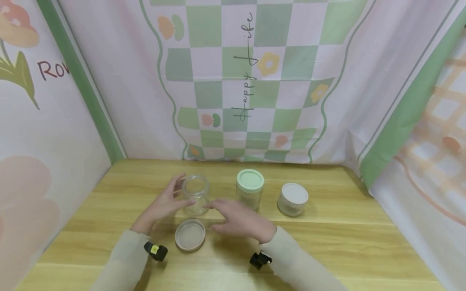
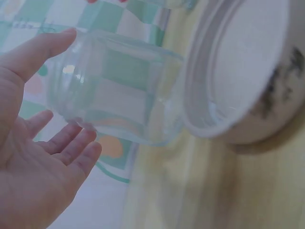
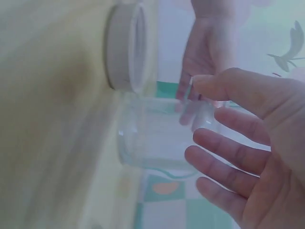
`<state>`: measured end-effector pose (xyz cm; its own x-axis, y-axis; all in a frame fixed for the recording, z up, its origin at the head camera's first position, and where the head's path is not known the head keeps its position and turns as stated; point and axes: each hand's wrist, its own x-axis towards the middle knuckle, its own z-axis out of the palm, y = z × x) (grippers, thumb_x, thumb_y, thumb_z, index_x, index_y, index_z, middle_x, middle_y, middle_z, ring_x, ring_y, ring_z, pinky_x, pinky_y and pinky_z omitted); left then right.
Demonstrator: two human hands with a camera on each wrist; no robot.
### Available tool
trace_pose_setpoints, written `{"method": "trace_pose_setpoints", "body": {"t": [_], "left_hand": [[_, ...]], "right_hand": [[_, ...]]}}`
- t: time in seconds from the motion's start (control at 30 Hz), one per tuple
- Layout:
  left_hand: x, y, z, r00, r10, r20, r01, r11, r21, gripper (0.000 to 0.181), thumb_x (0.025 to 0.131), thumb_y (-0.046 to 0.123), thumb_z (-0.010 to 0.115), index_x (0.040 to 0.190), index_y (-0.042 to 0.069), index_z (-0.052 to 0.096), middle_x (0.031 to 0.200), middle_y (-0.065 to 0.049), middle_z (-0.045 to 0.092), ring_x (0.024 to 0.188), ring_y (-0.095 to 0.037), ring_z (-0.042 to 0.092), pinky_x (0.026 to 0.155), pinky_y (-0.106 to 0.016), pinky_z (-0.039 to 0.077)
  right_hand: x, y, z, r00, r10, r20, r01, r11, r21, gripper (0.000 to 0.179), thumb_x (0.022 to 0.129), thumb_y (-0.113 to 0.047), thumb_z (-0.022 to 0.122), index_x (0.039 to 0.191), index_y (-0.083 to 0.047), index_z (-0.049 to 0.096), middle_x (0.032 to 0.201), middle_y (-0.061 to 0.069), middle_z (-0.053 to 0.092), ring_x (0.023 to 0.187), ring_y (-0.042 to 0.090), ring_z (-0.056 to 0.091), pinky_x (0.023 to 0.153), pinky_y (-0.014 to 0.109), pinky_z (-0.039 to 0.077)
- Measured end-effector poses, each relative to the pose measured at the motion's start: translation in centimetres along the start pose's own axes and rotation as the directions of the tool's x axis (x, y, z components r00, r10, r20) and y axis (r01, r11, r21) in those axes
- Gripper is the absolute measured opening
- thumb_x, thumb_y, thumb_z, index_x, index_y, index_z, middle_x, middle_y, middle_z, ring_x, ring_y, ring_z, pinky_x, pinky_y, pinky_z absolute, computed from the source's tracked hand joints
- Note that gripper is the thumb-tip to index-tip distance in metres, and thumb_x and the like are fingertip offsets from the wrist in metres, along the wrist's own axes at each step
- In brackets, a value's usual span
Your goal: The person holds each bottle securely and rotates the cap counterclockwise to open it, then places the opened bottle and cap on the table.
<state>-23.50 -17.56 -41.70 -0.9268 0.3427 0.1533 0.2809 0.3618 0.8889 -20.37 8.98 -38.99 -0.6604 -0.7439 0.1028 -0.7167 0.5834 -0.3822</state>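
An uncovered clear glass jar (image 1: 196,204) stands upright on the wooden table. My left hand (image 1: 168,202) is at its left side, thumb and fingers spread around the jar's upper part; whether the fingertips touch the glass I cannot tell. To the jar's right, my right hand (image 1: 236,218) reaches toward it with loosely extended fingers, holding nothing. In the right wrist view, these fingers (image 3: 224,157) lie close by the jar's mouth. In front of the jar a round pale lid (image 1: 190,235) lies with its hollow side up. Dark printed marks show on the lid's side (image 2: 271,90) in the left wrist view.
A taller jar with a mint-green lid (image 1: 250,180) stands right of the clear jar, partly behind my right hand. Further right is a short jar with a white lid (image 1: 294,194). A checkered curtain (image 1: 240,141) hangs along the table's back edge.
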Motion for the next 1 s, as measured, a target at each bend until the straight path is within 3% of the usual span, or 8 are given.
{"method": "trace_pose_setpoints", "body": {"t": [0.1,0.27,0.37,0.53,0.63,0.8,0.9,1.0], "left_hand": [[0.1,0.6,0.0,0.998,0.065,-0.016,-0.064,0.996,0.060,0.096,0.086,0.025,0.082,0.157,0.004,0.019,0.155,-0.026,0.032,0.142,-0.044,0.031,0.113,-0.063,0.025],[0.4,1.5,0.3,0.989,0.139,-0.052,-0.128,0.976,0.176,0.086,0.085,0.029,0.083,0.153,0.010,0.034,0.155,-0.017,0.034,0.142,-0.040,0.031,0.111,-0.066,0.026],[0.7,2.1,0.7,0.980,0.184,-0.081,-0.163,0.962,0.219,0.078,0.084,0.027,0.084,0.148,0.014,0.041,0.151,-0.014,0.040,0.140,-0.037,0.035,0.109,-0.067,0.029],[1.2,3.2,1.8,0.944,0.310,-0.115,-0.272,0.927,0.258,0.072,0.082,0.016,0.085,0.144,0.010,0.048,0.145,-0.016,0.047,0.134,-0.037,0.043,0.106,-0.064,0.037],[1.5,4.1,2.8,0.922,0.369,-0.118,-0.331,0.909,0.253,0.072,0.080,0.013,0.086,0.142,0.007,0.049,0.142,-0.015,0.050,0.131,-0.036,0.046,0.105,-0.059,0.041],[2.2,5.4,4.6,0.893,0.441,-0.086,-0.408,0.876,0.257,0.072,0.079,0.012,0.087,0.140,0.001,0.050,0.138,-0.016,0.053,0.128,-0.034,0.051,0.107,-0.047,0.043],[2.5,6.0,5.7,0.890,0.452,-0.053,-0.428,0.871,0.239,0.075,0.079,0.011,0.087,0.141,-0.002,0.047,0.140,-0.017,0.051,0.129,-0.035,0.050,0.107,-0.044,0.044],[2.7,6.5,6.9,0.905,0.425,-0.025,-0.414,0.891,0.187,0.077,0.081,0.012,0.086,0.143,-0.003,0.043,0.144,-0.016,0.048,0.131,-0.035,0.048,0.109,-0.041,0.042]], "right_hand": [[-0.3,0.2,-1.2,0.993,-0.077,-0.091,0.073,0.996,-0.048,0.051,0.090,-0.022,0.076,0.136,-0.008,0.059,0.132,0.007,0.062,0.120,0.023,0.059,0.101,0.037,0.049],[-0.7,0.6,-2.7,0.957,-0.164,-0.238,0.134,0.982,-0.135,0.043,0.086,-0.021,0.080,0.124,-0.007,0.066,0.120,0.006,0.068,0.111,0.023,0.062,0.096,0.039,0.051],[-0.9,1.0,-3.1,0.927,-0.201,-0.317,0.148,0.972,-0.183,0.037,0.084,-0.020,0.080,0.119,-0.010,0.069,0.113,0.003,0.069,0.105,0.020,0.063,0.093,0.038,0.052],[-1.2,2.0,-3.2,0.859,-0.252,-0.445,0.151,0.956,-0.251,0.030,0.083,-0.016,0.080,0.111,-0.010,0.072,0.108,0.002,0.070,0.103,0.022,0.063,0.094,0.042,0.050],[-1.6,2.6,-3.4,0.831,-0.245,-0.499,0.129,0.958,-0.255,0.029,0.081,-0.014,0.081,0.109,-0.009,0.072,0.109,0.005,0.070,0.106,0.025,0.062,0.099,0.047,0.048],[-2.4,3.5,-4.0,0.824,-0.171,-0.540,0.054,0.973,-0.226,0.029,0.083,-0.010,0.080,0.112,-0.009,0.072,0.116,0.009,0.067,0.112,0.029,0.058,0.101,0.051,0.044],[-2.8,4.0,-4.4,0.814,-0.133,-0.565,0.014,0.978,-0.210,0.030,0.085,-0.013,0.079,0.114,-0.008,0.071,0.120,0.013,0.065,0.112,0.032,0.056,0.098,0.052,0.045],[-2.9,4.6,-4.7,0.799,-0.101,-0.593,-0.017,0.981,-0.191,0.033,0.084,-0.017,0.080,0.115,-0.006,0.071,0.122,0.016,0.064,0.113,0.035,0.055,0.097,0.054,0.045]]}}
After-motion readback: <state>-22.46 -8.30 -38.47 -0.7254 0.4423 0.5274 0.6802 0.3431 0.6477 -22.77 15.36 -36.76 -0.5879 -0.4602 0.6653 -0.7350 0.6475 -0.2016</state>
